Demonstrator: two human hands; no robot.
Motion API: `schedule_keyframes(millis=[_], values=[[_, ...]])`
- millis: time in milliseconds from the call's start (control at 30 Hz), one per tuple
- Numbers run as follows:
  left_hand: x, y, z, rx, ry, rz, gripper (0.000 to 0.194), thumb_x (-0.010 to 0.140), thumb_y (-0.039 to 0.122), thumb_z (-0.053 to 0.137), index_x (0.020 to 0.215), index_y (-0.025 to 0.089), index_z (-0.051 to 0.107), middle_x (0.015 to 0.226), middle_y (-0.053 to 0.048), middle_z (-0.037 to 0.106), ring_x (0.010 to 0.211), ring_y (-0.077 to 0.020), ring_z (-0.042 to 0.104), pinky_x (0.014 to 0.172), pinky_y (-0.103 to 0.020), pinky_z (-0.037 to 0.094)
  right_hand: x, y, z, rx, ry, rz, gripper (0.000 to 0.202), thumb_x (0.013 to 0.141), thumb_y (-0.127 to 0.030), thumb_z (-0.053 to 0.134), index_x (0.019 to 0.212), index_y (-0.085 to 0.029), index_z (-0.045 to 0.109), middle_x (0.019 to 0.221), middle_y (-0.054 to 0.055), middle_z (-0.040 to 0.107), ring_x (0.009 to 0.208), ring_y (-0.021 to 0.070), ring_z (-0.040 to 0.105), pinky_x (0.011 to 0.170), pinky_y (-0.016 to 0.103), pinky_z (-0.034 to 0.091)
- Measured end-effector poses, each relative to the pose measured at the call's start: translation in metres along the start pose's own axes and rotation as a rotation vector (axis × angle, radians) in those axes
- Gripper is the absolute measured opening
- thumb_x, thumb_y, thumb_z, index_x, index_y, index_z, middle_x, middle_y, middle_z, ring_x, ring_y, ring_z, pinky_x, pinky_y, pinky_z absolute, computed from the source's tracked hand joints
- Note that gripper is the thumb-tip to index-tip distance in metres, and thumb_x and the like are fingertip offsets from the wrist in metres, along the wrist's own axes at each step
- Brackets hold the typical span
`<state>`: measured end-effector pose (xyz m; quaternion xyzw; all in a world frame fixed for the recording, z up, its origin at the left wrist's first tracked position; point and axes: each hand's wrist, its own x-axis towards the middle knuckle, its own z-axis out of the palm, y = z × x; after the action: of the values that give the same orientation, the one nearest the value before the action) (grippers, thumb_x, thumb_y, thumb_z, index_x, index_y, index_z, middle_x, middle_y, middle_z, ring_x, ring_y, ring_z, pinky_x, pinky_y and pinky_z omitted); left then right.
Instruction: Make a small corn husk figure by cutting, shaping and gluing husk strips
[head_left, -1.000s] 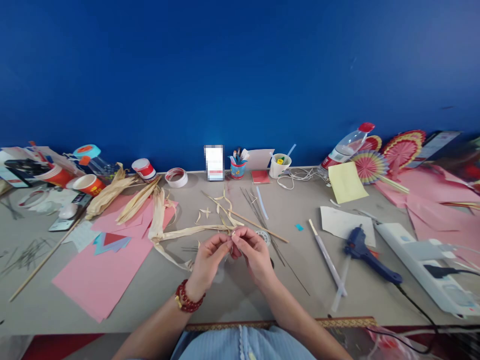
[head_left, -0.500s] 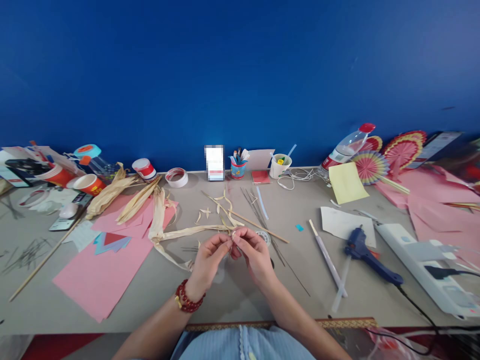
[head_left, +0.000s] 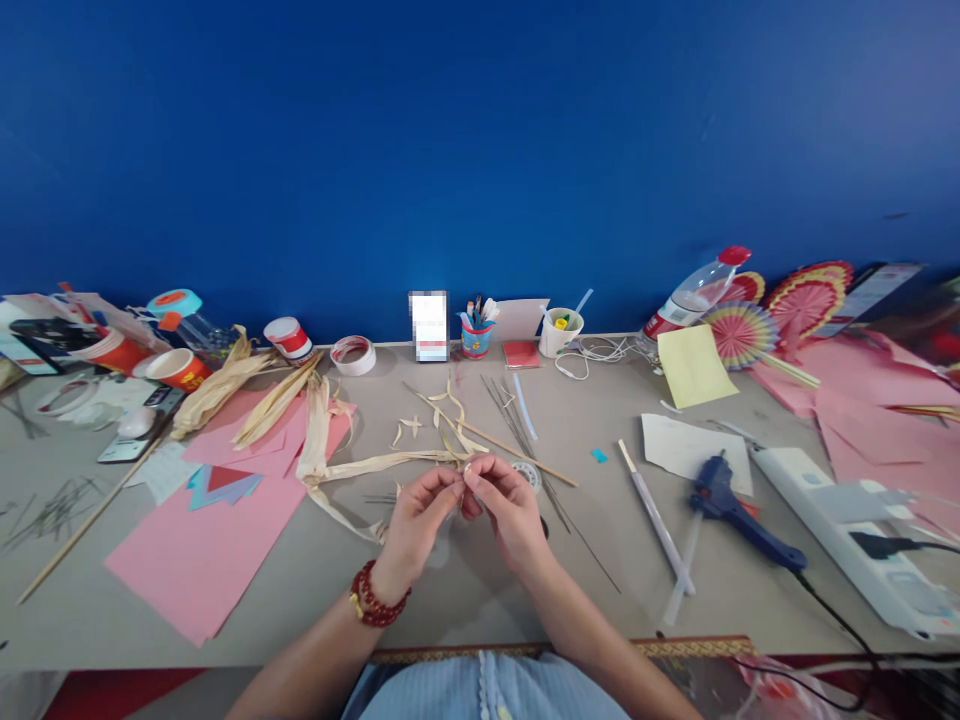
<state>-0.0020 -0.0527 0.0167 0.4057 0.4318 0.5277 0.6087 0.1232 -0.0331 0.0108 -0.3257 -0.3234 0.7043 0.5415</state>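
Note:
My left hand (head_left: pixel 427 505) and my right hand (head_left: pixel 506 503) meet fingertip to fingertip above the middle of the desk. Both are closed in a pinch on a small pale piece of corn husk (head_left: pixel 467 469), mostly covered by the fingers. Just behind them lies a long dried husk strip (head_left: pixel 390 460), running left to a bunch of husk (head_left: pixel 316 440). Thin husk scraps (head_left: pixel 409 425) and a wooden stick (head_left: pixel 517 447) are beyond the fingers. A small tape roll (head_left: pixel 529 474) is partly hidden by my right hand. Thin wires (head_left: pixel 577 535) lie to its right.
Pink paper (head_left: pixel 202 560) and more husks (head_left: pixel 217 390) are at left. A blue glue gun (head_left: pixel 739 515), a white rolled stick (head_left: pixel 656 520) and a power strip (head_left: pixel 855 540) lie at right. Along the blue wall stand a phone (head_left: pixel 430 327), a brush cup (head_left: pixel 475 338) and a bottle (head_left: pixel 690 295).

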Motion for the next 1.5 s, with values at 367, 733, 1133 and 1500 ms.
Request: schedule_keyframes(millis=[367, 733, 1133, 1500], values=[[0.0017, -0.0038, -0.0018, -0.013, 0.01, -0.002, 0.02, 0.085, 0.035, 0.07, 0.079, 0.016, 0.066, 0.066, -0.001, 0.066, 0.064, -0.0138, 0.06, 0.066, -0.026, 0.049, 0.0005, 0.0019, -0.0016, -0.062, 0.008, -0.048, 0.019, 0.079, -0.031, 0.078, 0.075, -0.019, 0.065, 0.072, -0.002, 0.056, 0.053, 0.0092, 0.05, 0.052, 0.024, 0.043], [-0.001, -0.0039, -0.0022, -0.019, 0.03, 0.021, 0.017, 0.086, 0.031, 0.068, 0.079, 0.016, 0.066, 0.067, 0.0, 0.064, 0.065, -0.0126, 0.059, 0.068, -0.025, 0.049, -0.0025, 0.0021, -0.0021, -0.049, 0.009, -0.06, 0.013, 0.077, -0.028, 0.079, 0.079, -0.019, 0.069, 0.085, 0.0, 0.06, 0.056, 0.0088, 0.054, 0.056, 0.025, 0.046], [-0.0008, -0.0029, -0.0014, -0.009, 0.02, 0.027, 0.018, 0.086, 0.032, 0.068, 0.08, 0.016, 0.065, 0.068, -0.001, 0.066, 0.066, -0.0134, 0.06, 0.068, -0.026, 0.05, -0.0006, 0.005, -0.0041, 0.01, -0.01, -0.044, 0.011, 0.077, -0.026, 0.078, 0.077, -0.019, 0.07, 0.085, 0.0, 0.057, 0.055, 0.0077, 0.05, 0.055, 0.025, 0.045], [-0.0006, -0.0045, -0.002, -0.021, 0.03, 0.02, 0.019, 0.084, 0.034, 0.07, 0.082, 0.016, 0.065, 0.068, -0.001, 0.067, 0.065, -0.0129, 0.061, 0.067, -0.025, 0.05, 0.0003, 0.0034, -0.0039, 0.019, -0.026, -0.031, 0.01, 0.078, -0.027, 0.077, 0.078, -0.019, 0.071, 0.087, 0.0, 0.058, 0.057, 0.0084, 0.051, 0.055, 0.025, 0.045]])
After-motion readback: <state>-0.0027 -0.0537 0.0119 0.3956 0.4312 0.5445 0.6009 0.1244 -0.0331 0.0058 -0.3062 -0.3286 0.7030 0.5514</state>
